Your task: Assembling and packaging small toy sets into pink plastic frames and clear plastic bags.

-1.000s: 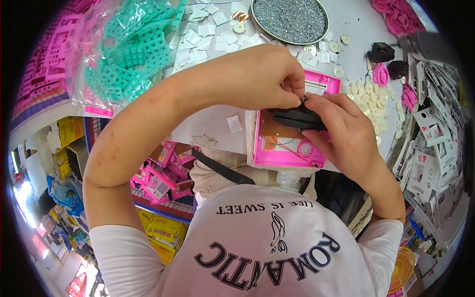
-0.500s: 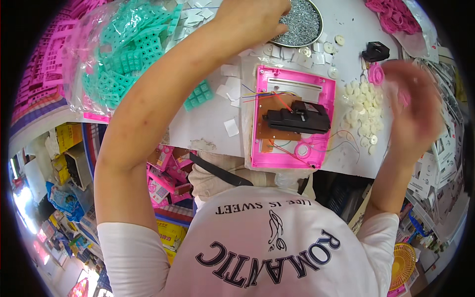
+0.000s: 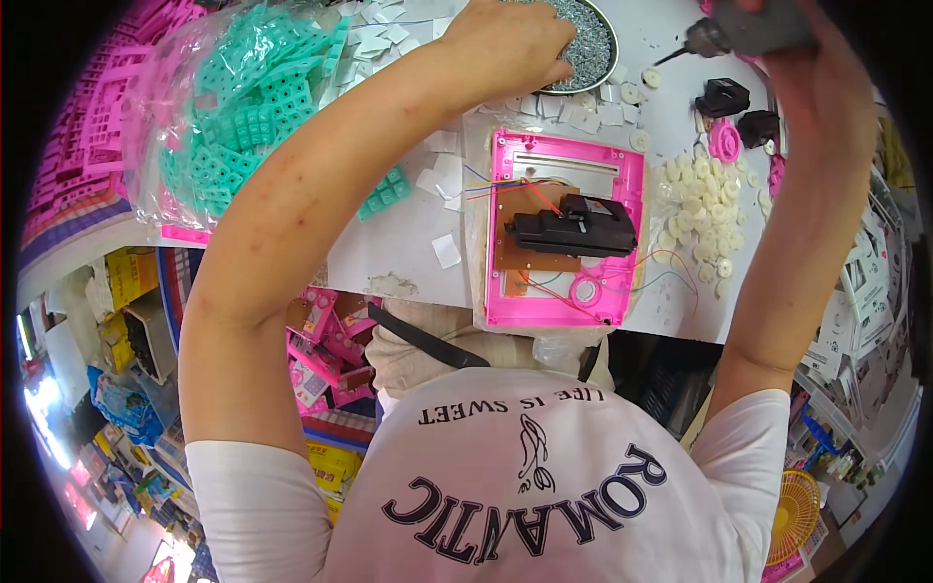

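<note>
My left hand point(image 3: 510, 49) reaches over the rim of a round metal dish point(image 3: 616, 53) full of small silver screws point(image 3: 589, 39). Its fingers are curled down into the screws, and whatever they pinch is hidden. At the upper right, my right hand point(image 3: 812, 58) is wrapped round a dark electric screwdriver point(image 3: 763, 27), whose thin bit points left and down. Between my arms on the table lies a pink plastic housing point(image 3: 501, 291). Inside it are a brown circuit board point(image 3: 507, 255), a black mechanism point(image 3: 573, 231) and loose coloured wires point(image 3: 680, 262).
Cream plastic wheels point(image 3: 702, 199) are heaped right of the housing, below black plastic parts point(image 3: 721, 97) and a pink ring point(image 3: 724, 141). White square pieces point(image 3: 445, 251) are scattered to the left. A clear bag of teal keypads point(image 3: 262, 107) stands beside stacked pink frames point(image 3: 87, 107).
My right hand, bare and blurred before, has moved up and now holds the electric screwdriver. My left hand stays at the screw dish. The whole view has shifted slightly.
</note>
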